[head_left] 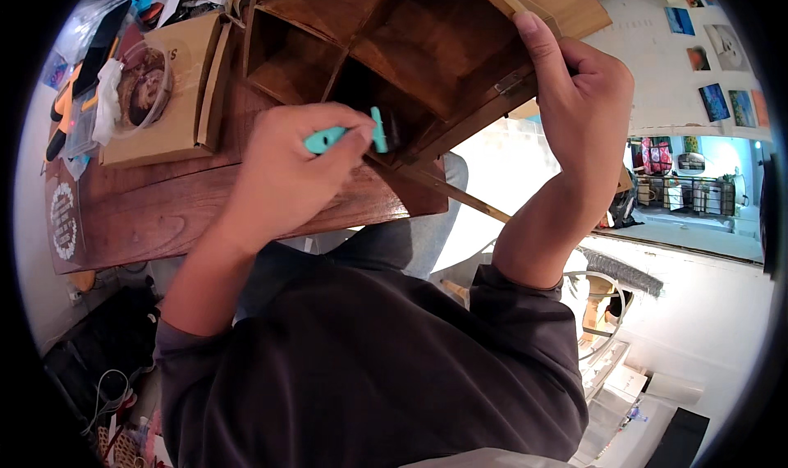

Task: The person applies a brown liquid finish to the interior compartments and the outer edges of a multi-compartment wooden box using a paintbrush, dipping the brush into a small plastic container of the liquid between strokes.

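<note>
Box (394, 41) steadied by my right hand (579, 98); left hand (283, 168) pinches a teal tool (349, 133) at its divider, work seemingly midway.

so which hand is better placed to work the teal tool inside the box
Left. The left hand already grips the teal tool, its tip at a compartment of the wooden box. The right hand is busy holding the box's edge.

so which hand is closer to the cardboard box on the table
Left. The left hand, holding a teal tool, is just right of the cardboard box; the right hand grips the wooden compartment box on its far side.
</note>
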Available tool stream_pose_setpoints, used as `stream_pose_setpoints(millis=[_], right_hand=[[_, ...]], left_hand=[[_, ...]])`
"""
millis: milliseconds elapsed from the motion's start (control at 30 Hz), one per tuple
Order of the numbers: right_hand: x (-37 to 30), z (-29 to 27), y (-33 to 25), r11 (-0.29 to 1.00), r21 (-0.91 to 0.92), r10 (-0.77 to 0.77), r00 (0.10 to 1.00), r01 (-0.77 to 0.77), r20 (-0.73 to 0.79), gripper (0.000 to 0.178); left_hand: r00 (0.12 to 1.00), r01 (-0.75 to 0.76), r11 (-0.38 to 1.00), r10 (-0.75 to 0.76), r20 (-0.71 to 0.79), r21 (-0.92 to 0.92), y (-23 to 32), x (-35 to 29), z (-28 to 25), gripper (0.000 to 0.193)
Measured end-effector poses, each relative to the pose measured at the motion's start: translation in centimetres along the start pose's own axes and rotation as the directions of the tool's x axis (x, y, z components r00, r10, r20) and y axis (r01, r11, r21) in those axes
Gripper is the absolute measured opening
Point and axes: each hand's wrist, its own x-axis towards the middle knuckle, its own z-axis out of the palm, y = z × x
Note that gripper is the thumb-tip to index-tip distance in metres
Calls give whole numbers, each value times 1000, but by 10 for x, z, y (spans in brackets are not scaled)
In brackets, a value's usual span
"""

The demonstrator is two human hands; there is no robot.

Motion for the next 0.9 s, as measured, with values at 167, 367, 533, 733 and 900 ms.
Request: stream_pose_setpoints(millis=[167, 367, 533, 733, 900], right_hand=[[2, 2, -3, 1000, 10, -2, 1000, 2, 5, 62], [12, 4, 8, 998, -32, -62, 998, 62, -10, 63], [40, 0, 32, 997, -52, 57, 990, -51, 126, 55], [49, -1, 59, 987, -16, 162, 960, -163, 230, 69], [49, 15, 94, 992, 56, 69, 866, -112, 496, 75]], left_hand=[[995, -92, 995, 94, -32, 47, -33, 18, 19, 16], [928, -330, 759, 371, 43, 561, -7, -5, -7, 14], [969, -72, 994, 89, -231, 83, 32, -28, -29, 17], [903, -287, 930, 342, -259, 229, 66, -50, -64, 30], [923, -273, 920, 333, -192, 282, 86, -69, -82, 38]])
